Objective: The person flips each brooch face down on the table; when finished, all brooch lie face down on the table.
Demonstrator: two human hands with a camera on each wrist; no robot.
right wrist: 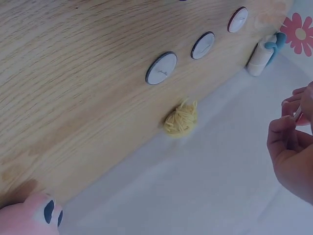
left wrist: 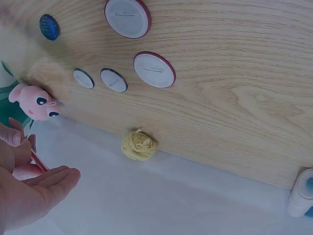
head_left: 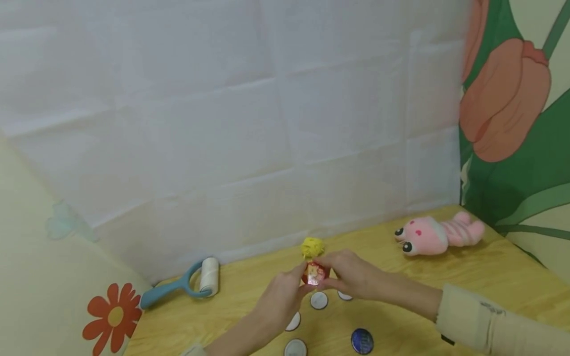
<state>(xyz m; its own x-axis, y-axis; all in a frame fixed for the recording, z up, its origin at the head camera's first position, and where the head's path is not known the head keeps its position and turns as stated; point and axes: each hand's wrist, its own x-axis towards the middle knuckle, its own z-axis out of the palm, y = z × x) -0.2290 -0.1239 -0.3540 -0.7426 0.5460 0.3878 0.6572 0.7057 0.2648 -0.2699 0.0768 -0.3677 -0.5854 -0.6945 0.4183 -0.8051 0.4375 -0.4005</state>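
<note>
Both hands hold a round red button badge [head_left: 314, 274] with a shiny picture on its front, raised above the table. My left hand [head_left: 279, 299] pinches its left edge between thumb and finger. On the opposite edge, my right hand [head_left: 356, 275] grips it the same way. In the left wrist view the badge shows edge-on as a thin red line [left wrist: 39, 162] by the fingers. Below the hands lie several face-down badges [head_left: 318, 300] with white backs and pins. A blue badge [head_left: 362, 341] lies face up nearer the front.
A yellow yarn ball [head_left: 312, 246] sits at the table's back edge, just beyond the hands. To the left lies a lint roller [head_left: 209, 277] with a blue handle. A pink plush toy [head_left: 438, 235] rests at the back right. White cloth [head_left: 267, 123] hangs behind the wooden table [head_left: 249, 282].
</note>
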